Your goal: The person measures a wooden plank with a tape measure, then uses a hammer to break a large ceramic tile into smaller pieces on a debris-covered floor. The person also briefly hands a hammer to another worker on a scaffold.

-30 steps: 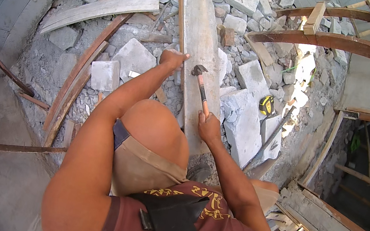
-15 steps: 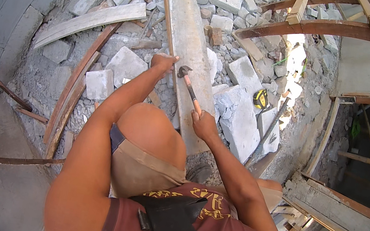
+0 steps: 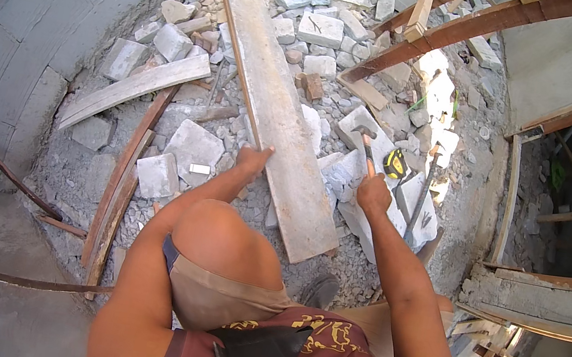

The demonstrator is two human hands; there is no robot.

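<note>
We log: pale rubble point(image 3: 193, 143), beneath and around one long board point(image 3: 290, 133); one hammer point(image 3: 368, 155), right of the board, our right hand point(image 3: 375, 193) clamped on its handle; our left hand point(image 3: 251, 162), gripping the board's left edge; one tape measure point(image 3: 395, 165), farther right.

Forearms point(image 3: 395, 255) forward, left grip point(image 3: 252, 161) and right grip point(image 3: 374, 194) curled, well apart.

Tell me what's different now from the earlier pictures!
The right hand moved the hammer rightward, from over the long board to over the pale blocks, near the yellow-and-black tape measure. The view shifted too, so the board's far end shows now. Nothing was let go: the right hand still grips the hammer, and the left hand is still at the board's left edge.
</note>
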